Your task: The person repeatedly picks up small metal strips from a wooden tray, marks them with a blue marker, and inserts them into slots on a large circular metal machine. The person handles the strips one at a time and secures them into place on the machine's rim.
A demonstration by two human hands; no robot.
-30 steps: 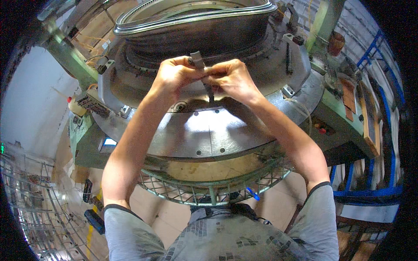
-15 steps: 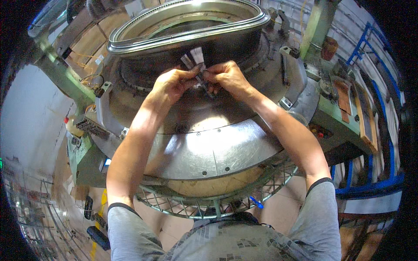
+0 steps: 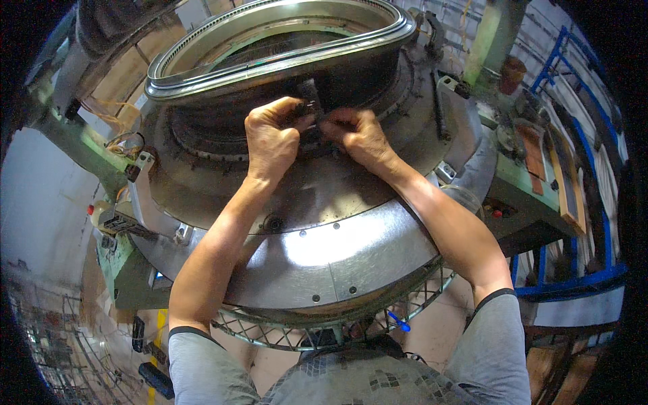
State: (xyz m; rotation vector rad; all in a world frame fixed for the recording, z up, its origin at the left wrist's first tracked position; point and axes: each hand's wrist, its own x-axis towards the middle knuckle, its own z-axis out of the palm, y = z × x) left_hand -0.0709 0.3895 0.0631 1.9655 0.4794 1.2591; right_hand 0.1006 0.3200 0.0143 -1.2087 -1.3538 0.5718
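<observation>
So the bit being worked with is a small dark strip (image 3: 310, 93), up in the air between the hands, just in front of the drum (image 3: 216, 120) and well back from the front edge of the round steel plate (image 3: 378, 253). The left hand (image 3: 273, 138) is curled up with its fingertips at the strip, looks like a pinch to me. The right hand (image 3: 364, 138) is bent in close from the other side, but its fingers are smeared by blur, so I can't tell if it's gripping anything.

My guess on handling: light, and stiff if it's metal like it seems. Narrow and maybe a little oily, so it could slide. I'd pinch it by the flat faces around the middle, thumb against forefinger, and go easy near the ends in case there's a thin edge. Can't make out its lower end at all, too dark and blurry.

Materials: the plate is brushed bare steel, fine scratches, a bright glare patch, dark screws (image 3: 352, 290) near its front edge. Behind it there's a duller, brownish metal slope (image 3: 202, 185) rising to the drum, which is nearly black. On top sits a shiny ring (image 3: 270, 66) with stepped grooves and small notches round the inside. The posts (image 3: 487, 44) are chalky green paint, pretty grubby.
</observation>
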